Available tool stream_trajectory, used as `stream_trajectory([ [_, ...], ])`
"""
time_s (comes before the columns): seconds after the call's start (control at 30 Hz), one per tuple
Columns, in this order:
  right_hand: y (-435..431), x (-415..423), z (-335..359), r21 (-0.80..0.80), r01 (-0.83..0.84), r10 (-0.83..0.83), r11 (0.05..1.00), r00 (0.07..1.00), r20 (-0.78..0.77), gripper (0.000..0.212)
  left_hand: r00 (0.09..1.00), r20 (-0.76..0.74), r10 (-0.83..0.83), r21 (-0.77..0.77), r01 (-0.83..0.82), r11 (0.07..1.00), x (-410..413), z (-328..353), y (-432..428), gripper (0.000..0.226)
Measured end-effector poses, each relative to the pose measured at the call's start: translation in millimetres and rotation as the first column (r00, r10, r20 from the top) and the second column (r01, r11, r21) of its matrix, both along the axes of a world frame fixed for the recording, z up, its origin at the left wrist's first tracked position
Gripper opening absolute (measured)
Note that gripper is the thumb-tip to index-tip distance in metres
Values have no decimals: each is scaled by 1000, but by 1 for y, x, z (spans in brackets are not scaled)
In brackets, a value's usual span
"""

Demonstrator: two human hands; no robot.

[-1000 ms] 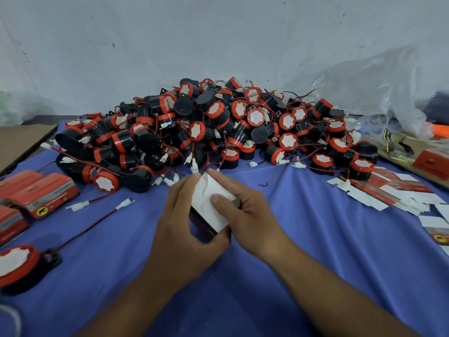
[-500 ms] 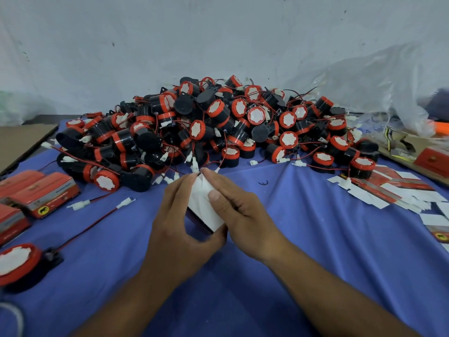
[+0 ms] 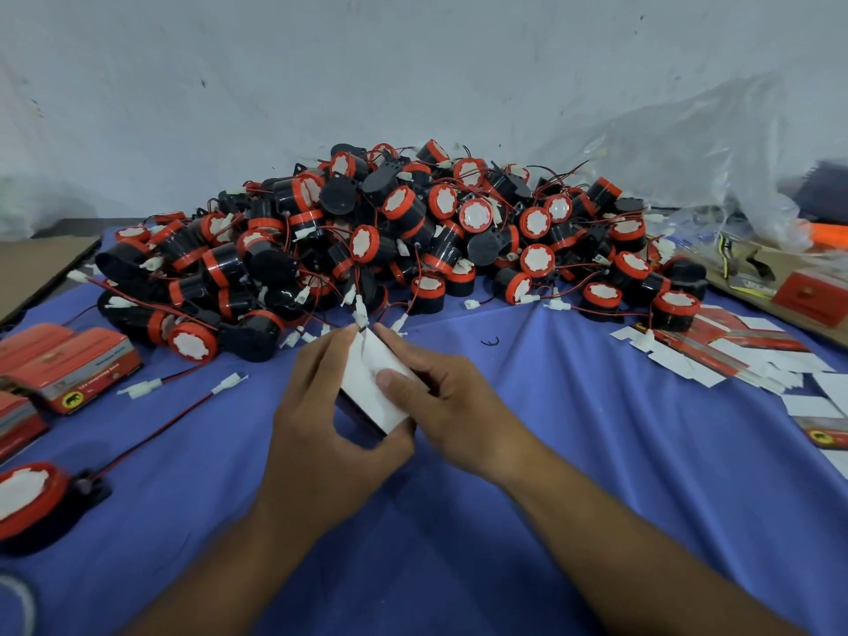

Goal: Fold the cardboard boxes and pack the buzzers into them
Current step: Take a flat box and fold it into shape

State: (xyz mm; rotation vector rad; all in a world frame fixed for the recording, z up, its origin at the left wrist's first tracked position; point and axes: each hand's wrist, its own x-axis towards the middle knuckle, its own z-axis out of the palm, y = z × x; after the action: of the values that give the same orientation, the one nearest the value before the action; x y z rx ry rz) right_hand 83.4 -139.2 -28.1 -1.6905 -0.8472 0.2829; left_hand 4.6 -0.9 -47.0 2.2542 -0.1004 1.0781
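A small cardboard box (image 3: pixel 367 383), white inside and dark red outside, is held between both hands above the blue cloth. My left hand (image 3: pixel 321 415) grips its left side, thumb under the near corner. My right hand (image 3: pixel 440 401) grips the right side, with the thumb pressing on the white flap. Behind them lies a big pile of black and red buzzers (image 3: pixel 413 236) with red wires and white plugs. One loose buzzer (image 3: pixel 27 502) lies at the near left, its wire running toward the middle.
Finished red boxes (image 3: pixel 69 364) sit at the left edge. Flat unfolded boxes (image 3: pixel 743 360) are spread at the right. A brown cardboard sheet (image 3: pixel 32 268) lies far left, a clear plastic bag (image 3: pixel 688 167) far right. Blue cloth (image 3: pixel 596 452) covers the table.
Both hands with the box have shifted slightly away from me toward the pile, and the white flap has been pressed flatter under my right thumb.
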Motion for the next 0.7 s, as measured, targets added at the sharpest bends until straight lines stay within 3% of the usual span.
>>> stream_trajectory([
  [0.07, 1, -1, -1, -25, 28, -26, 999, 998, 62, 46, 1000, -4, 12, 13, -12, 1000, 1, -1, 0, 79],
  [0.17, 1, 1, 3, 140, -5, 36, 990, 975, -218, 34, 1000, -2, 7, 32, -7, 999, 3, -2, 0, 81],
  [0.23, 0, 3, 2, 210, 2, 52, 978, 966, -253, 34, 1000, 0, -11, 37, 11, 999, 3, -3, -2, 82],
  [0.4, -4, 5, 5, 174, 21, -25, 985, 999, 24, 40, 995, -40, -96, 53, 98, 994, 4, -5, 3, 80],
  [0.5, -13, 11, 6, 15, 11, -16, 1000, 926, 376, 60, 968, -114, -225, 23, 229, 973, 5, -5, 15, 66],
  [0.57, -15, 14, 1, -128, 6, 69, 992, 819, 569, 72, 960, -174, -220, 136, 245, 960, 7, -9, 27, 66],
  [0.7, -16, 21, -5, -332, 143, 165, 932, 648, 743, 74, 987, -156, 35, 515, 51, 856, 13, -13, 46, 57],
])
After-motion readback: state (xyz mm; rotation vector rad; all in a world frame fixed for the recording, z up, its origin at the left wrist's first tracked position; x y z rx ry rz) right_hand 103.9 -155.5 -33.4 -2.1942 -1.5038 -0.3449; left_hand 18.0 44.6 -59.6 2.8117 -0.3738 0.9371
